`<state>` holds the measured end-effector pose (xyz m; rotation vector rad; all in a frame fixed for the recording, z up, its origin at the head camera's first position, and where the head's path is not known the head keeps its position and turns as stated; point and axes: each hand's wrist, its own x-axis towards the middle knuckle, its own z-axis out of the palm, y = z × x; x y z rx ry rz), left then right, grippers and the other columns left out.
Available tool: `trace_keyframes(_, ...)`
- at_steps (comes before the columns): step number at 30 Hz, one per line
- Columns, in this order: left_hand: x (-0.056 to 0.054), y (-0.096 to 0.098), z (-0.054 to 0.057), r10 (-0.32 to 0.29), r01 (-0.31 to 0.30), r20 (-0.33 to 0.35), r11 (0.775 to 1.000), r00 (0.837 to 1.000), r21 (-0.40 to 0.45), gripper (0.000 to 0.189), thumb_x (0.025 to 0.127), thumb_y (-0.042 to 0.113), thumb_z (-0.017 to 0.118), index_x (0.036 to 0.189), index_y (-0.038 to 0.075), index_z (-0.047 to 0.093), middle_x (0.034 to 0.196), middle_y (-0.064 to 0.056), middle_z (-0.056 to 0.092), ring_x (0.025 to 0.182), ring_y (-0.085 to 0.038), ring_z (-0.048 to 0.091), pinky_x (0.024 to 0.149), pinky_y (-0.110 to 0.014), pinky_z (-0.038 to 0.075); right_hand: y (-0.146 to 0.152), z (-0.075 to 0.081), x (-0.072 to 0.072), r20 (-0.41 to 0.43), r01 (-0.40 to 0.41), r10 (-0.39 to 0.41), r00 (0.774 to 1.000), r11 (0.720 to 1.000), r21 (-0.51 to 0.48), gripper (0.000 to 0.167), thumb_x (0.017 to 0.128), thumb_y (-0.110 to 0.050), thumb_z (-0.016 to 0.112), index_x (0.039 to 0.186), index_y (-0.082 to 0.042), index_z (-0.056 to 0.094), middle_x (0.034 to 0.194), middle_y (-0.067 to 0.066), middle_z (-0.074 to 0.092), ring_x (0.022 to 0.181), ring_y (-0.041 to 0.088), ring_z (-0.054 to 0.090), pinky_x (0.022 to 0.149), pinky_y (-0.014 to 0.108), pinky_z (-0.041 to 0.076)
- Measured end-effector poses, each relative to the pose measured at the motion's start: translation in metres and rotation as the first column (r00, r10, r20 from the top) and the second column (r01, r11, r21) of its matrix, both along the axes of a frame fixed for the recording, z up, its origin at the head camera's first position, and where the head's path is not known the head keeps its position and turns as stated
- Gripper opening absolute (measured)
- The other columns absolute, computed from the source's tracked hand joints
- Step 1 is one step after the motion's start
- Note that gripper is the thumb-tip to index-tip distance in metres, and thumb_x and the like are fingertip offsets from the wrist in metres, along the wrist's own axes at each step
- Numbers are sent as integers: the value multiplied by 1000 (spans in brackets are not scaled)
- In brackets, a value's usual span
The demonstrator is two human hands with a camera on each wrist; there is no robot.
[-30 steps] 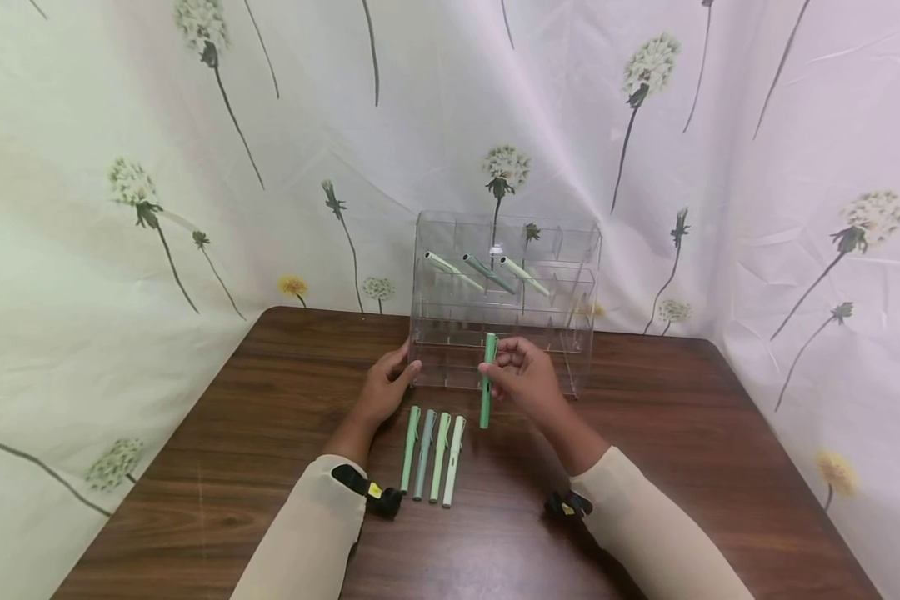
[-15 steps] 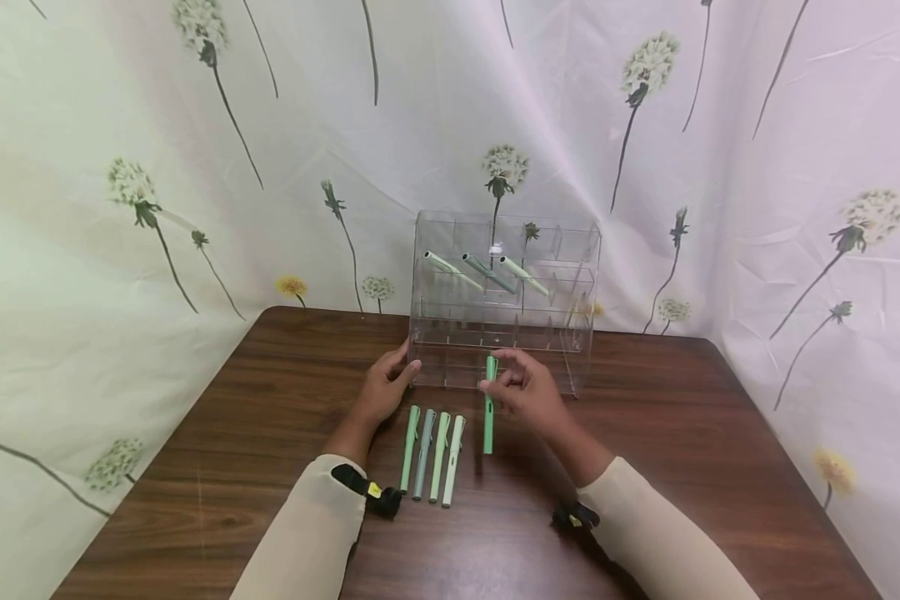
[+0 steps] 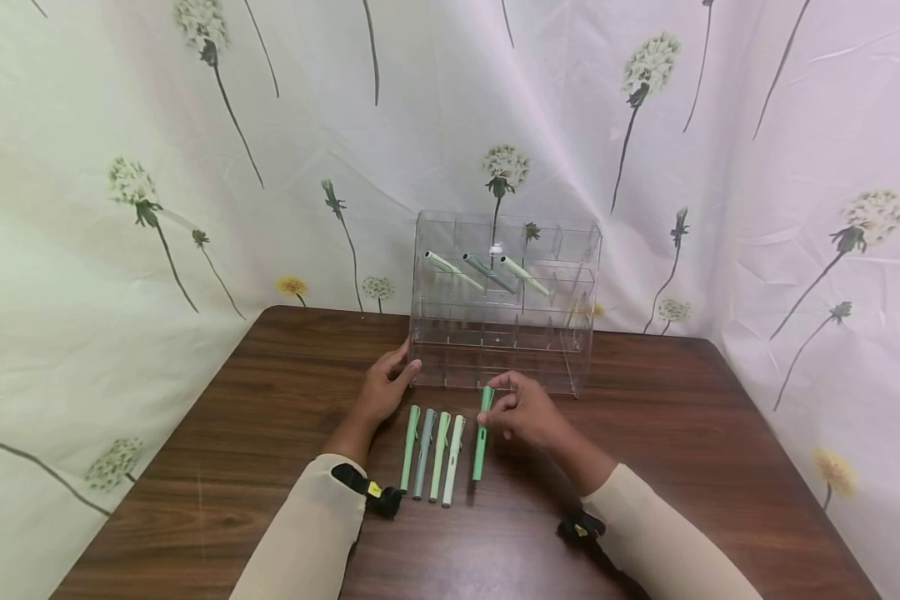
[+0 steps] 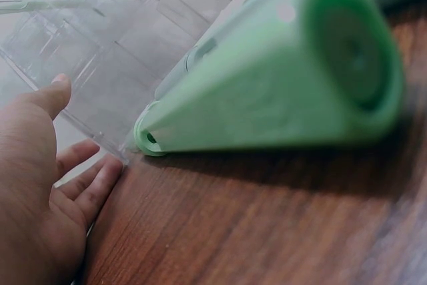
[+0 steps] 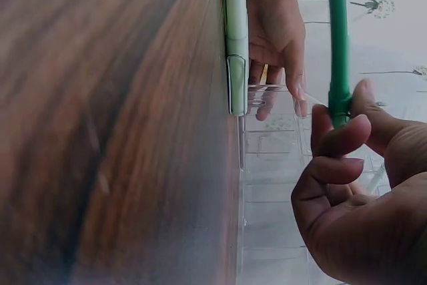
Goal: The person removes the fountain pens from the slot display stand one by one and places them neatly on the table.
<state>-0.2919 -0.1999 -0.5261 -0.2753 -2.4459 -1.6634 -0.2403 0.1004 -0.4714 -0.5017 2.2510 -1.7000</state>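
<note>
My right hand [image 3: 523,408] pinches a bright green pen [image 3: 480,450] near its clip end, between thumb and fingertips. In the right wrist view, the pen's dark green barrel [image 5: 338,28] rises from the fingertips, above the table surface. Left of it lies a row of several capped pens in green, grey-blue, light green and whitish green [image 3: 453,462], clips toward the stand. My left hand [image 3: 387,385] touches the lower left side of a clear acrylic pen stand [image 3: 465,354]. In the left wrist view its fingers [image 4: 100,188] extend along the stand's side, thumb at the front edge.
Three pens [image 3: 523,275] lean in an upper tier of the stand: pale green, dark grey-green and light yellow-green. A brown wooden table [image 3: 667,433] carries everything, and a white curtain [image 3: 420,100] printed with dandelions hangs behind it. Each sleeve bears a black strapped camera.
The right hand has brought the bright green pen down and toward the person, from in front of the stand to beside the pen row. The left hand and the stand have stayed put.
</note>
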Motion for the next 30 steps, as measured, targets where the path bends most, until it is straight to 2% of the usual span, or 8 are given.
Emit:
trace_keyframes(11, 1, -1, 2, -4, 4, 30, 1000, 1000, -4, 63, 112, 37, 65, 170, 27, 40, 161, -20, 55, 144, -41, 60, 123, -61, 45, -3, -15, 0, 51, -42, 41, 998, 999, 18, 54, 94, -1, 84, 136, 6, 51, 80, 0, 75, 58, 14, 53, 59, 28, 50)
trace_keyframes(17, 1, -1, 2, 0, 0, 37, 1000, 999, -13, 63, 112, 37, 65, 170, 29, 40, 158, -21, 58, 138, -41, 64, 120, -61, 47, -5, -20, 3, 30, -55, 55, 998, 998, -10, 52, 92, 3, 84, 132, 8, 50, 77, 0, 72, 57, 13, 51, 57, 27, 48)
trace_keyframes(30, 0, 0, 2, 4, -4, 40, 1000, 999, -16, 63, 112, 37, 65, 170, 28, 41, 159, -21, 57, 140, -41, 62, 122, -60, 46, -10, -32, 1, 64, -52, 52, 997, 999, 3, 50, 92, 5, 83, 132, 6, 54, 81, 4, 75, 60, 14, 56, 58, 27, 49)
